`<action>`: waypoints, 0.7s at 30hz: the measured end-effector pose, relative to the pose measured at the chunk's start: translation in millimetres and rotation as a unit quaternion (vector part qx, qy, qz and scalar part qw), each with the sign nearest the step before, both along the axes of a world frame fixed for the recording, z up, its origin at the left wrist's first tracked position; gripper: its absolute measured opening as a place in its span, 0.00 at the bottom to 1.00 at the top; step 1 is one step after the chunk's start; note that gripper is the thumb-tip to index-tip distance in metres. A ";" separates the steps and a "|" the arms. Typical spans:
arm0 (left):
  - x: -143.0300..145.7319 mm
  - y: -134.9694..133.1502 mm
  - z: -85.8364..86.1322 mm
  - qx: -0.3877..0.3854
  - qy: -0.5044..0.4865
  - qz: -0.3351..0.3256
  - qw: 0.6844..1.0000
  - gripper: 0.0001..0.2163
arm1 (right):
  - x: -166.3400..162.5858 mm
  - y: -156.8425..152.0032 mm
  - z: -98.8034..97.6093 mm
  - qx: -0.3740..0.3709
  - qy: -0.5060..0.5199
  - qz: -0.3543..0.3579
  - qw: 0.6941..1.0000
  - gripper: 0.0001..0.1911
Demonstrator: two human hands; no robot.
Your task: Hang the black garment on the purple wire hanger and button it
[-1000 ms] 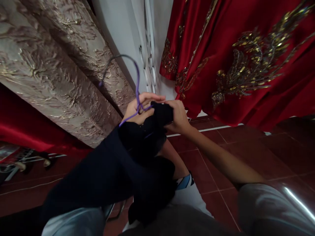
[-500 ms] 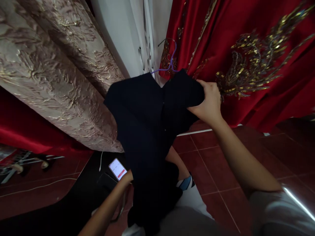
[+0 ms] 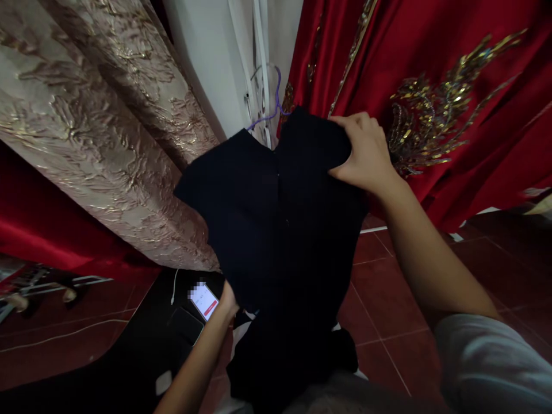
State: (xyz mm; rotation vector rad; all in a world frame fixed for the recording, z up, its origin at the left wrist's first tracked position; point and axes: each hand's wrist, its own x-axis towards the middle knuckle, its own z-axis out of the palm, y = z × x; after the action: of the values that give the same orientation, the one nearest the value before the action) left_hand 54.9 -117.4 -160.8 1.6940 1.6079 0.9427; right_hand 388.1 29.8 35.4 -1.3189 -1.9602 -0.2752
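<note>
A black garment (image 3: 276, 230) hangs on a purple wire hanger (image 3: 276, 100) in front of me. My right hand (image 3: 364, 152) is closed on the garment's right shoulder, holding it up. My left hand (image 3: 226, 305) is low, at the garment's lower left edge; its fingers are hidden behind the dark cloth. Only the hanger's hook and part of its left arm show above the collar.
A gold brocade drape (image 3: 99, 132) hangs at the left and a red gown with gold embroidery (image 3: 431, 98) at the right. A lit phone (image 3: 203, 300) lies on a black surface (image 3: 129, 356) below. A white wall panel (image 3: 224, 63) stands behind. The floor is dark red tile (image 3: 388, 299).
The garment went from bunched between both hands to hanging spread on the hanger. My right hand lifted it up and right; my left hand dropped to its lower edge. The phone came into view.
</note>
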 end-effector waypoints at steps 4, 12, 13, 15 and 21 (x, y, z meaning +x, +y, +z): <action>-4.6 -3.2 -22.9 0.012 -0.324 0.023 0.946 0.30 | 5.0 6.5 -15.8 0.000 -0.012 -0.004 1.000 0.45; 24.6 13.3 -18.1 0.034 -0.385 0.140 0.912 0.30 | -12.3 7.1 -17.8 0.004 0.023 -0.009 1.000 0.43; 26.9 17.0 -14.2 0.040 -0.386 0.157 0.908 0.31 | -13.1 5.4 -16.1 0.001 0.019 -0.005 1.000 0.42; 29.3 22.8 -7.8 0.046 -0.397 0.181 0.899 0.32 | -9.6 1.2 -14.6 -0.006 0.003 0.012 1.000 0.42; 37.6 11.4 -19.6 -0.034 -0.437 0.209 0.874 0.25 | 1.5 -21.0 -30.7 0.034 -0.015 0.050 0.998 0.52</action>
State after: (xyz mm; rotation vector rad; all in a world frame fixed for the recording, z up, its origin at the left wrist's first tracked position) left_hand 92.5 -105.9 -180.3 0.6510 1.3247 1.5467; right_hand 389.6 8.8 4.7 -1.1750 -2.0177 -0.3122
